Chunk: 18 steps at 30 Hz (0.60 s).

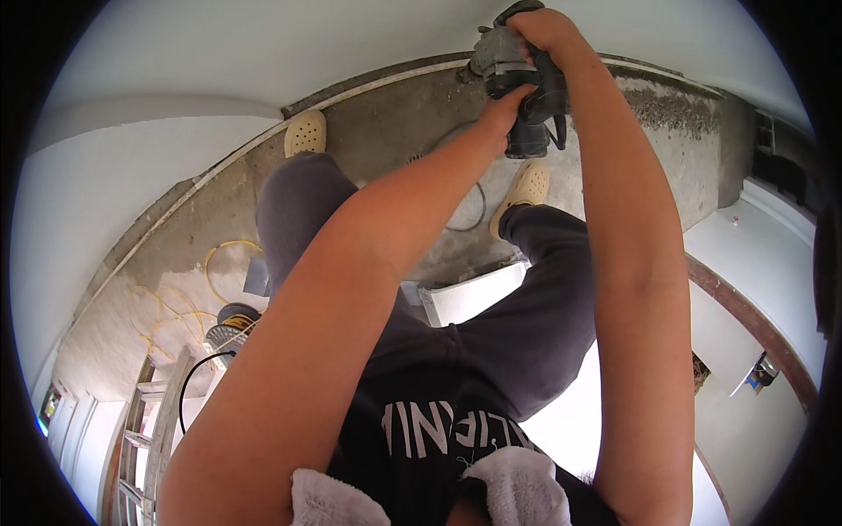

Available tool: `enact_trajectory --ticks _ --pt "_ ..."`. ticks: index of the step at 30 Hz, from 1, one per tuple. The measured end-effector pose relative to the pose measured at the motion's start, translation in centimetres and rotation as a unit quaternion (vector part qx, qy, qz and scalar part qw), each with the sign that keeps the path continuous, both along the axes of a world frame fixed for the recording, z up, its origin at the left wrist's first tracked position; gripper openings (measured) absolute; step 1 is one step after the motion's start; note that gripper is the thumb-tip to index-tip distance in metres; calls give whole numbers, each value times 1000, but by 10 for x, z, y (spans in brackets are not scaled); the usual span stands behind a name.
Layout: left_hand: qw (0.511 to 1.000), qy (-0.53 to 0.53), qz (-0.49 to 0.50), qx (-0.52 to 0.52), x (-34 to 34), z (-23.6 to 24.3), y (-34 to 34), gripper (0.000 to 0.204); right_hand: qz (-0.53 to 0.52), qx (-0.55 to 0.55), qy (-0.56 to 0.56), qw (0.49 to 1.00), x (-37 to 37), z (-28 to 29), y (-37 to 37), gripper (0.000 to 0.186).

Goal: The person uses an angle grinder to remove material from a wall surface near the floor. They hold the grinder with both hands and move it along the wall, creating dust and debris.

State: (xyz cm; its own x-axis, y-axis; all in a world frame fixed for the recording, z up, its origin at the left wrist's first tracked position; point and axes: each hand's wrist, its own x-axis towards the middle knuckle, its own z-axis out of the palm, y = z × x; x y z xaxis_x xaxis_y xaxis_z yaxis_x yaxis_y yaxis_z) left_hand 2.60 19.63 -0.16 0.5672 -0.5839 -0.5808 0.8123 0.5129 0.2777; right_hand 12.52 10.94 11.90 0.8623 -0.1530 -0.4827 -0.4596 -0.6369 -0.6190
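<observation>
Close to the wall's foot, at the top of the head view, I hold a bulky grey and black power drill (503,54) in both hands. My left hand (511,112) is closed on its underside, near the black block (527,140) at its lower end. Higher up, my right hand (547,33) wraps round the tool's black upper part, its fingers partly hidden. The drill's narrow front end points left, toward the strip along the wall's base; its tip is too small to make out.
A pale wall (368,35) curves along the top, above a rough concrete floor (377,114). My feet in beige clogs (306,133) stand apart beneath the drill. At lower left are a yellow cable (210,263), a cable reel (235,320) and a ladder (145,421). A white panel (474,294) lies between my legs.
</observation>
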Motion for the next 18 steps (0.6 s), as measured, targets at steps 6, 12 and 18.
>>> enact_trajectory --ticks 6,12,18 --pt "999 -12 -34 20 -16 -34 25 33 146 -247 34 958 -4 -15 36 45" --pt "997 -37 -65 13 -80 -67 53 61 72 -275 -55 957 -105 -36 89 46" --pt "981 -67 -156 96 -81 -88 91 58 -160 -134 -71 975 -135 -64 117 47"
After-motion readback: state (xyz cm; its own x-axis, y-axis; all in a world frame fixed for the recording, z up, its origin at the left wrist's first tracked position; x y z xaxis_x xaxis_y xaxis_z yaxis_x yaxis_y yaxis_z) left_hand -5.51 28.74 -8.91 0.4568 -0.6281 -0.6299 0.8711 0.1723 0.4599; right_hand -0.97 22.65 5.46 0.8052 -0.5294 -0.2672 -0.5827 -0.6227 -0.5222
